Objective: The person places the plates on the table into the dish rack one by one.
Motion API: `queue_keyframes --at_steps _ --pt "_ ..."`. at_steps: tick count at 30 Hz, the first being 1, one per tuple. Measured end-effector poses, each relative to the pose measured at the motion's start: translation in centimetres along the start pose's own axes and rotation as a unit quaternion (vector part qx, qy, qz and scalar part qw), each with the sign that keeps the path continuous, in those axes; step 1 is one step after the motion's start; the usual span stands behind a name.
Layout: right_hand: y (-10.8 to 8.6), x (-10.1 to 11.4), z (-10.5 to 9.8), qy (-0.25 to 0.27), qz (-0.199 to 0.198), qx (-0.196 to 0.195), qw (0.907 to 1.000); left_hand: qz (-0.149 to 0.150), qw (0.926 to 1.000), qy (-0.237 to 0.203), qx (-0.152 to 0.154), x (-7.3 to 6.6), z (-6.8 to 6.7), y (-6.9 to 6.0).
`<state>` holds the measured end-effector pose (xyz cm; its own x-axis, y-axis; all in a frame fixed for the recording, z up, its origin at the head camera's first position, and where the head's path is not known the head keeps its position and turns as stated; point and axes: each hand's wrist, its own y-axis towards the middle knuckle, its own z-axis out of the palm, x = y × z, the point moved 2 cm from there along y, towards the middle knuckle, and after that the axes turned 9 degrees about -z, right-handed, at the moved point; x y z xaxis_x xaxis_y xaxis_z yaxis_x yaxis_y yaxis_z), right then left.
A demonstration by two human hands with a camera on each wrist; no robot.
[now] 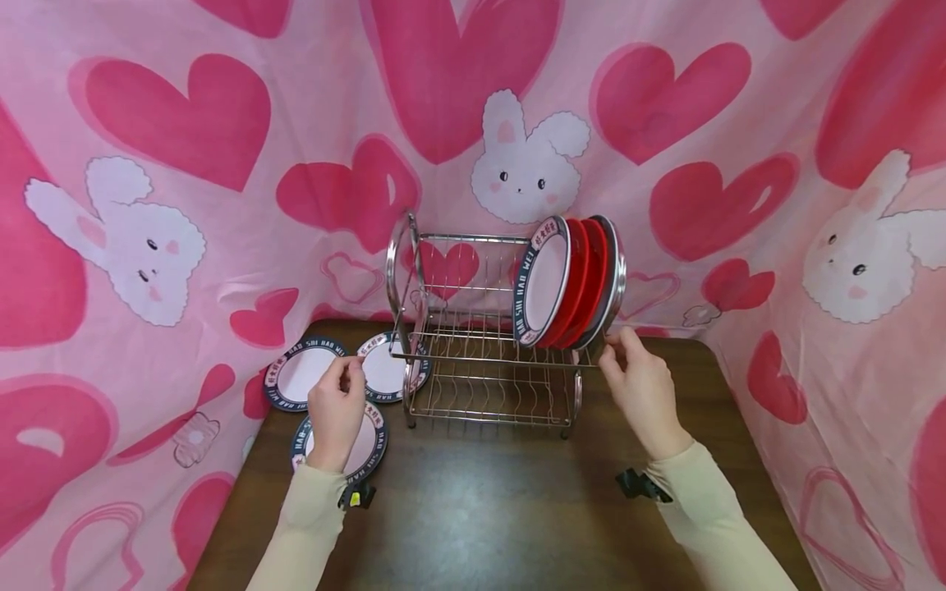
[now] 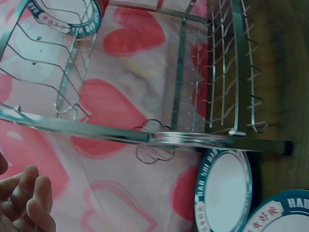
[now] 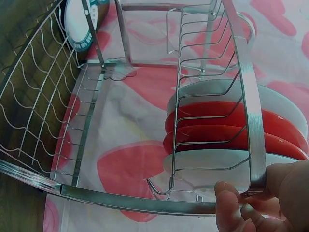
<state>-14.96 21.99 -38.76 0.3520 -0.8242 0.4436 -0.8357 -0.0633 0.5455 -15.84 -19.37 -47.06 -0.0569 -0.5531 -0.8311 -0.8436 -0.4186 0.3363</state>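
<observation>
A two-tier metal dish rack point(image 1: 493, 361) stands on the table with several plates upright at the right end of its top tier. The leftmost is a white plate point(image 1: 543, 283) with a dark blue lettered rim; red plates point(image 1: 589, 283) come beside it, then another dark-rimmed plate. My right hand point(image 1: 641, 390) pinches the rack's front right corner; in the right wrist view thumb and fingers point(image 3: 227, 193) meet at the metal bar. My left hand point(image 1: 337, 410) hovers over the plates left of the rack. Its fingers curl loosely, holding nothing and apart from the rack in the left wrist view.
Blue-rimmed white plates lie left of the rack: one at the back left point(image 1: 301, 376), one by the rack's left foot point(image 1: 388, 369) and one nearer plate point(image 1: 364, 451) partly under my left hand. Pink patterned cloth point(image 1: 443, 98) surrounds the brown wooden table point(image 1: 473, 509).
</observation>
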Motion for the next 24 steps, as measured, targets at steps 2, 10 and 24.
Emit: queue_keyframes --at_steps 2,10,24 --pt "0.0 0.0 0.0 0.001 0.001 0.0 1.0 -0.004 1.0 -0.002 -0.002 0.4 0.0 -0.2" --pt "0.0 0.0 0.0 0.013 0.007 0.003 0.9999 -0.018 0.9998 -0.001 -0.005 1.4 -0.2 -0.6" --pt "0.0 -0.1 0.1 0.007 0.008 0.005 0.9999 -0.111 0.9918 0.056 0.032 4.7 -0.2 -1.4"
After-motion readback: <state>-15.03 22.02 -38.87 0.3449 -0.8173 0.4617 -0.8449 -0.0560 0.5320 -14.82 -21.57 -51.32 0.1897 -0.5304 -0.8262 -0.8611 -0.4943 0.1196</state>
